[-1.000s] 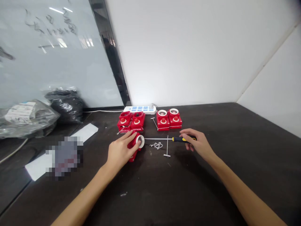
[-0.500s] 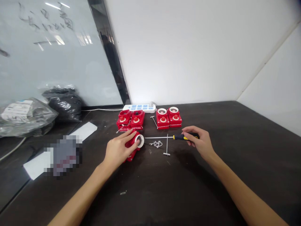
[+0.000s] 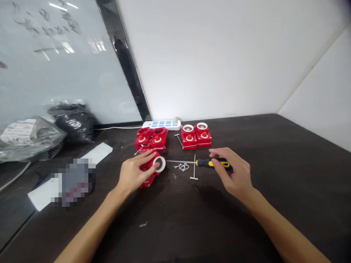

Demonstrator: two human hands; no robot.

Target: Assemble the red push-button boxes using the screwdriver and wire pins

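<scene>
A red box-shaped device (image 3: 148, 182) with a round white ring (image 3: 163, 165) rests tilted on the dark table. My left hand (image 3: 134, 172) is closed on it from the left, thumb at the ring's opening. In my right hand (image 3: 235, 171) is a screwdriver (image 3: 202, 163) with a black and yellow handle, lying almost level. Its shaft points left and the tip is at the ring's right edge; I cannot tell if they touch. Below the shaft lie a coiled white cord (image 3: 182, 167) and a small metal T-shaped bar (image 3: 194, 178).
Behind stand two red devices with white rings (image 3: 189, 140) and two without (image 3: 158, 140), near a white power strip (image 3: 164, 125). Another T-bar (image 3: 178, 140) leans there. Plastic bags (image 3: 72, 122) and a white strip (image 3: 100, 153) are at left. A wall closes the back.
The red device has shifted slightly left and its white ring faces more toward me. The screwdriver has moved left with it, and my right hand's fingers have shifted on the handle.
</scene>
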